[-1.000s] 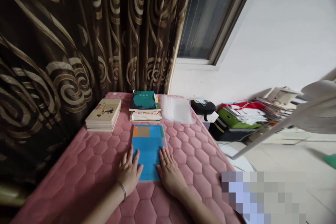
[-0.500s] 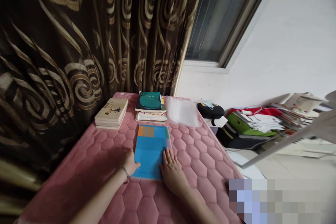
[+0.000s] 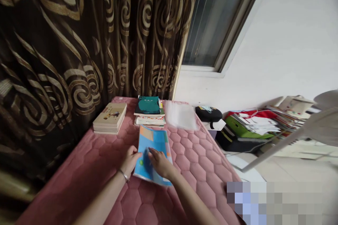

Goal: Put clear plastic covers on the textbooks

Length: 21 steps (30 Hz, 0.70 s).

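A thin blue book (image 3: 154, 139) with an orange patch at its top lies slightly tilted on the pink quilted surface, its glossy cover looking like clear plastic. At its left edge is my left hand (image 3: 130, 160), gripping it with the thumb on top and the other fingers partly hidden beneath. Across the middle of the cover rests my right hand (image 3: 160, 163), fingers a little bent and touching the cover, with nothing visibly held. A shiny bracelet circles my left wrist.
Beyond the book stand a stack of beige books (image 3: 109, 117), a pile topped by a dark green book (image 3: 148, 105), and clear plastic sleeves (image 3: 182, 115). A black case (image 3: 208, 113) sits off the right edge. A white lamp arm (image 3: 271, 149) slants at right; a patterned curtain (image 3: 126, 42) hangs behind.
My right hand has moved from the book's right edge to the middle of its cover. The book has tilted slightly, with my left hand now gripping its left edge.
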{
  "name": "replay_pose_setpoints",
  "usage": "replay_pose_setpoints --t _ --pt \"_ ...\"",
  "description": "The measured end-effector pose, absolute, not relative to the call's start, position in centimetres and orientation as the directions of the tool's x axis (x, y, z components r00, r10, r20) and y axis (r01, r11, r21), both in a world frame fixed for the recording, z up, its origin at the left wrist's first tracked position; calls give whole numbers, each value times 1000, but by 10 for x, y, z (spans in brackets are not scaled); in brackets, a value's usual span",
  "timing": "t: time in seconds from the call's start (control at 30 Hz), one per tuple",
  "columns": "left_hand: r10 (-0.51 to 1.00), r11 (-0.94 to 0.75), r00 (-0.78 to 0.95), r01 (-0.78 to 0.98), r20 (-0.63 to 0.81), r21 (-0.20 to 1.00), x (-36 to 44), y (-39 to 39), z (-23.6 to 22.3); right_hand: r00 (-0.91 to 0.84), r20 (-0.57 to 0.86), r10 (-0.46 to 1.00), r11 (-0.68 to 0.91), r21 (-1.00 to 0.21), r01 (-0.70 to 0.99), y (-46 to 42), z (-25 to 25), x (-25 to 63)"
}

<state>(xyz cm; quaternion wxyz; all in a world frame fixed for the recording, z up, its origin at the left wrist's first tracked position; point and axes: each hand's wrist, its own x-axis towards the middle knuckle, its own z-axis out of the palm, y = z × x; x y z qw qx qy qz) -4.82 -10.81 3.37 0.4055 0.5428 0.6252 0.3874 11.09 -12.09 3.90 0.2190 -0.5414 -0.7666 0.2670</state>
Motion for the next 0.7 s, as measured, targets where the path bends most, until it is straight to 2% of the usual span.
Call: replay_pose_setpoints --t 0.07,0.13,0.2,0.27,0.33,0.4,0.53,0.63,0.7 --pt "995 -8 -85 393 45 919 -44 -109 62 -264 80 961 215 -816 537 -111 56 106" --pt "990 -95 -39 513 134 853 -36 -115 98 -189 87 978 145 -935 323 -106 74 104" --pt "985 -152 50 696 164 702 -18 -126 129 -178 73 981 93 -990 110 -106 90 106" --pt "985 -161 100 842 144 515 10 -139 143 -191 48 980 50 -999 2 -110 98 114" --pt "986 -120 67 919 153 375 44 -148 135 -178 23 984 28 -999 30 -114 94 127" --pt "992 -77 44 951 117 299 74 -151 109 -165 -32 986 -12 -993 117 -116 79 145" --pt "996 -92 84 969 43 231 112 -157 47 -128 -193 973 -149 -944 293 -113 36 175" --pt "986 -165 160 968 41 191 119 -169 27 -9 -210 978 -184 -876 445 -112 16 183" --pt "976 -214 219 950 4 227 108 -172 30 53 -196 979 -197 -848 492 -112 11 182"
